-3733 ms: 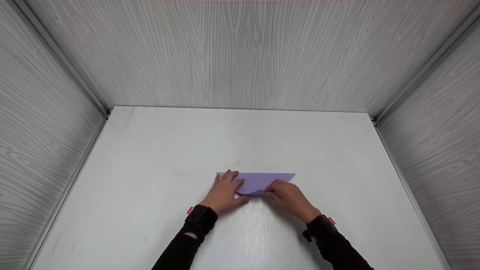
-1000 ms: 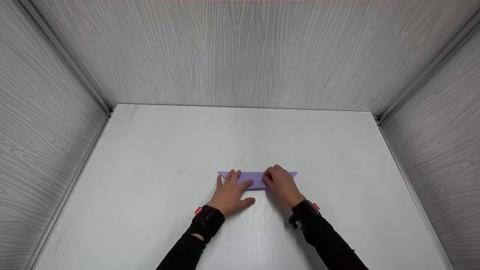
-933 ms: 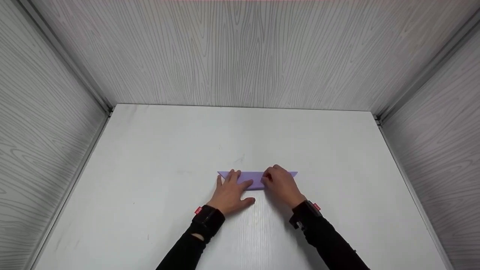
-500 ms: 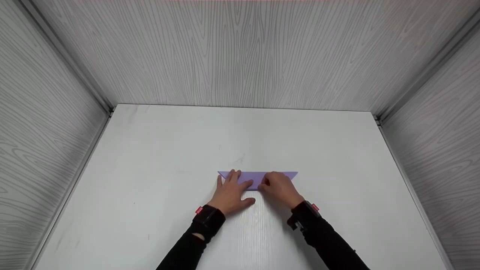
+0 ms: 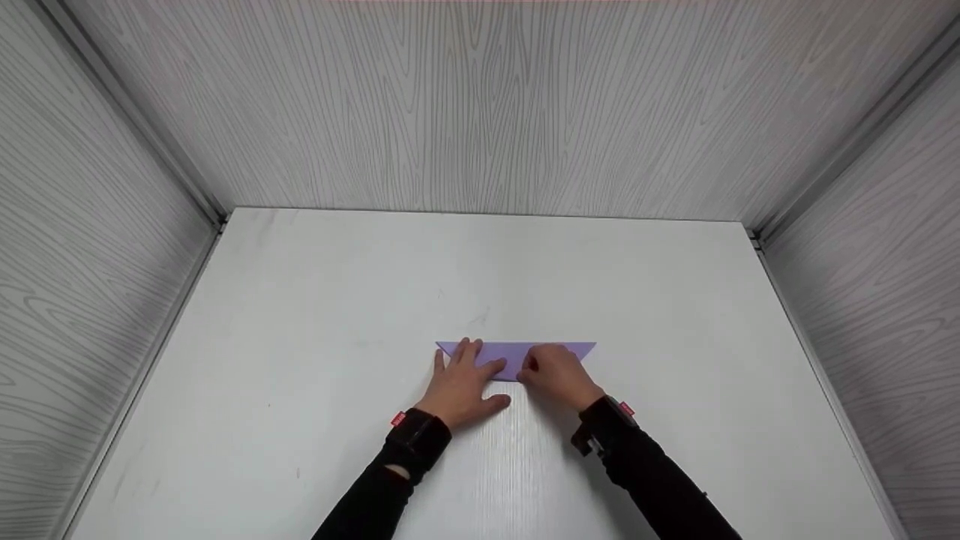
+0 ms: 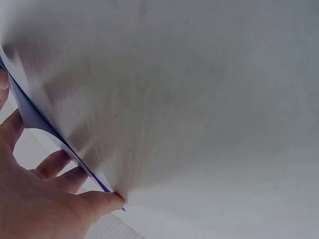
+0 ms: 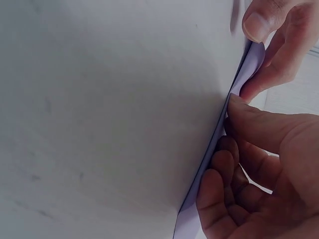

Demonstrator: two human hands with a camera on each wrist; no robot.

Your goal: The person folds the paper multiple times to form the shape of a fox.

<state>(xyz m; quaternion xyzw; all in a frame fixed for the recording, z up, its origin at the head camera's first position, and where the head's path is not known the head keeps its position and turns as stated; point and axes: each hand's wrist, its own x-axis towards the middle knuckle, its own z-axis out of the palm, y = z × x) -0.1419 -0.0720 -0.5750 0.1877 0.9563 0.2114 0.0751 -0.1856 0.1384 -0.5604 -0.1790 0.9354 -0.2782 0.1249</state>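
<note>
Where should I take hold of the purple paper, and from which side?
Probably pinch the purple paper at its pointed right tip, coming low from the right. That corner juts out uncovered beyond the right hand, while the left hand spreads over the left part.

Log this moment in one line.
Left hand: fingers spread, touching purple paper | right hand: fingers curled, thumb at paper's near edge | paper: on white table

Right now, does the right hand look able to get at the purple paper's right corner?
Probably yes: the right hand touches the purple paper, whose right corner sticks out uncovered beside it; the left hand rests toward the other end, out of the way.
</note>
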